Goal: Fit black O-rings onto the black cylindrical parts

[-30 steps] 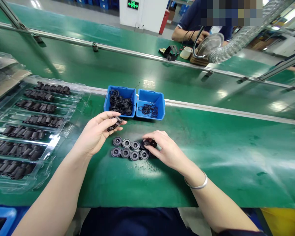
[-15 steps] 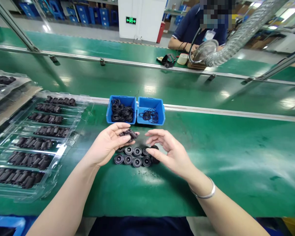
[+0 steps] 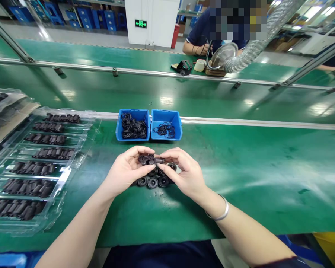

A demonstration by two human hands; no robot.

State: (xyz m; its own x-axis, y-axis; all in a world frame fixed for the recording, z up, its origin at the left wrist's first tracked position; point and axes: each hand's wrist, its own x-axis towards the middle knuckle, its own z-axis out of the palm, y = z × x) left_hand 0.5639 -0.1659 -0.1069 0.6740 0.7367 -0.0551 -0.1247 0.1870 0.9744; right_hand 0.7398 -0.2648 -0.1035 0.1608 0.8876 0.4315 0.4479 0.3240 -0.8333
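Observation:
My left hand is closed round a small bunch of black plastic parts above the bench. From the right, my right hand pinches a short black cylindrical part at the bunch's side; whether it is loose from the bunch I cannot tell. Just below both hands, round black ring-shaped pieces stand in rows on the green bench, partly hidden by my fingers. Behind the hands are two blue bins side by side. The left bin holds many thin black loops, the right bin fewer.
On the left lies a clear plastic tray with rows of black parts; more trays are stacked behind it. A metal rail crosses the far side. Beyond it a person works by a flexible duct.
My right hand has moved left to meet the left hand, and its fingers have closed on a black cylindrical part. The view has shifted slightly.

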